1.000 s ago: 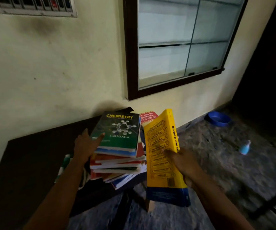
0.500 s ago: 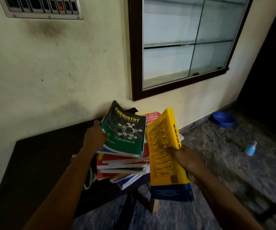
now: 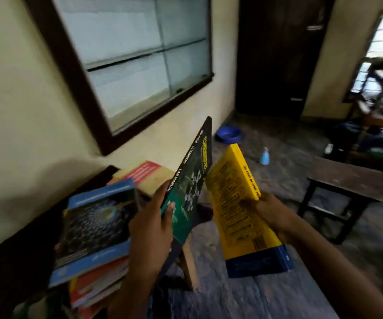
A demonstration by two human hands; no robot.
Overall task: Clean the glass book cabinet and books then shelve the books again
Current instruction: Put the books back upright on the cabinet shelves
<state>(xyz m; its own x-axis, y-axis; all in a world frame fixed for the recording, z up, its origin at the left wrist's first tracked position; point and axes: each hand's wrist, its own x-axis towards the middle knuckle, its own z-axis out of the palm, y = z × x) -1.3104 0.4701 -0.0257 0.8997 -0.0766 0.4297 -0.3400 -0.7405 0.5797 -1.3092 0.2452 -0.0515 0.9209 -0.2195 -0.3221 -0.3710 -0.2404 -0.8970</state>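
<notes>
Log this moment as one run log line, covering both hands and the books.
left hand: holds green chemistry manual, upright beside book stack | right hand: holds yellow book | glass cabinet: no books visible inside

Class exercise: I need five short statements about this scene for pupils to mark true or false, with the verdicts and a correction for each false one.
1. The left hand grips the green chemistry lab manual. True.
2. The yellow book lies on top of the book stack. False: the right hand holds it up, off the stack.
3. The glass cabinet has shelves full of books. False: no books show behind the glass.
4. A blue bowl sits on the floor near the wall. True.
5. The small blue bottle stands on the wooden bench. False: it stands on the floor.
</notes>
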